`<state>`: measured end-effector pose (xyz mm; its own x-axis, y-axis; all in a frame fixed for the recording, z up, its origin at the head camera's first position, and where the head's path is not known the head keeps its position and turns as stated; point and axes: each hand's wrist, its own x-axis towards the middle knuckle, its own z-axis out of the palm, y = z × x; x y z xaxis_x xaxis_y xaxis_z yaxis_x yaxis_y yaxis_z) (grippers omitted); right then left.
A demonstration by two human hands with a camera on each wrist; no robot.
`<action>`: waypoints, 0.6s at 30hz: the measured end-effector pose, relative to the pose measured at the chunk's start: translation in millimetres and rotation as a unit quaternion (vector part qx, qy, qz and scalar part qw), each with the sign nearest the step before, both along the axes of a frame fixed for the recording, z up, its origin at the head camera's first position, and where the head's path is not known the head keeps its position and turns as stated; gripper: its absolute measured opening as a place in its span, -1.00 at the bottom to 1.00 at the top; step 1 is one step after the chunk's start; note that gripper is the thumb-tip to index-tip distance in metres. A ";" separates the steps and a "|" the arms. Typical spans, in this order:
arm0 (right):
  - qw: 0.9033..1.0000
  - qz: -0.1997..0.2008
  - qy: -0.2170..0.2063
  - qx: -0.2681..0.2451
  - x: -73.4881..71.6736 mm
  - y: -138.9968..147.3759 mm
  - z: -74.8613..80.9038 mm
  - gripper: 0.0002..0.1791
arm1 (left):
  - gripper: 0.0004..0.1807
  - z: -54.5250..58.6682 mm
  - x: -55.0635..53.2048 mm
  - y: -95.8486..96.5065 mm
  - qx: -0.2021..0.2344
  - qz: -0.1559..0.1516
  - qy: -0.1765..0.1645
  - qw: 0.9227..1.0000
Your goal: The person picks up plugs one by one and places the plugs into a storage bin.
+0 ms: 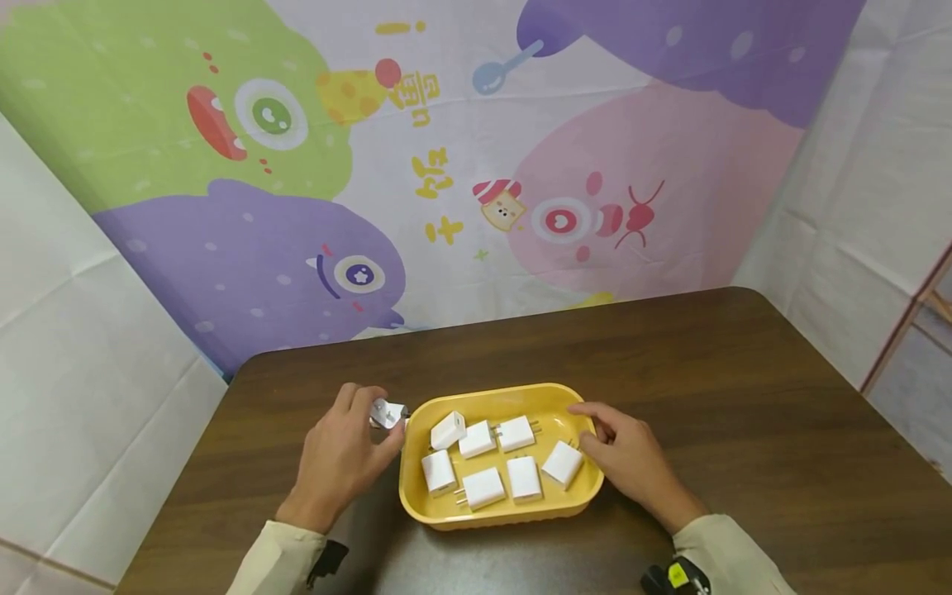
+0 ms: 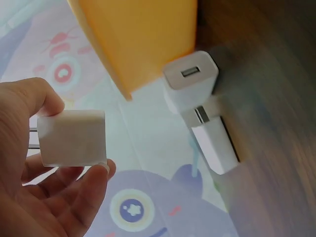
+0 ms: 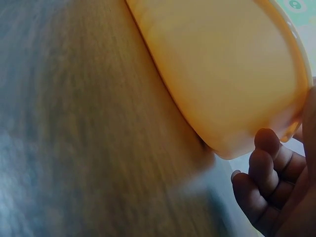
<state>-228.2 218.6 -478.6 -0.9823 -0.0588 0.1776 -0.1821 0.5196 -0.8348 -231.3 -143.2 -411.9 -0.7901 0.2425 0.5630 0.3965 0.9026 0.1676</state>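
My left hand [image 1: 338, 454] is just left of a yellow plastic tray [image 1: 513, 514]. Between thumb and fingers it pinches a white USB charger [image 2: 73, 138], whose two metal prongs point toward the palm in the left wrist view. At the tray's right end, my right hand [image 1: 628, 454] grips the rim, with curled fingers [image 3: 264, 170] against the outer wall in the right wrist view. Several white chargers [image 1: 524, 478] lie scattered inside the tray, some on their sides with prongs showing.
Two more white chargers, one with its USB port [image 2: 190, 72] showing and a smaller-looking one [image 2: 217, 148], are on the table outside the tray in the left wrist view. The dark wooden table [image 1: 706, 372] ends at a cartoon-printed cloth [image 1: 446, 273] behind.
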 end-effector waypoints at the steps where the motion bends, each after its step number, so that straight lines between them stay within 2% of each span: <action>1: 1.000 0.000 0.000 0.000 0.0 0.1 -0.3 -0.62 | -0.51 0.4 0.7 1.4 0.001 -0.004 0.003 1.000; 6: 1.000 -0.002 0.000 -0.001 -0.2 0.2 -0.6 -0.63 | -0.47 2.7 2.9 8.5 0.004 -0.029 0.020 0.999; 11: 1.000 -0.002 -0.003 -0.001 0.4 0.0 -0.3 -0.63 | -0.43 5.4 5.3 15.3 0.007 -0.043 0.021 0.999; 18: 1.000 -0.001 0.000 -0.005 0.8 -0.1 0.1 -0.63 | -0.52 9.2 8.1 25.3 -0.005 -0.073 0.031 0.997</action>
<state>-227.5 218.5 -478.5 -0.9825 -0.0544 0.1779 -0.1804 0.5122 -0.8397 -223.2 -117.9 -402.7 -0.7097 0.3572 0.6072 0.5325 0.8363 0.1303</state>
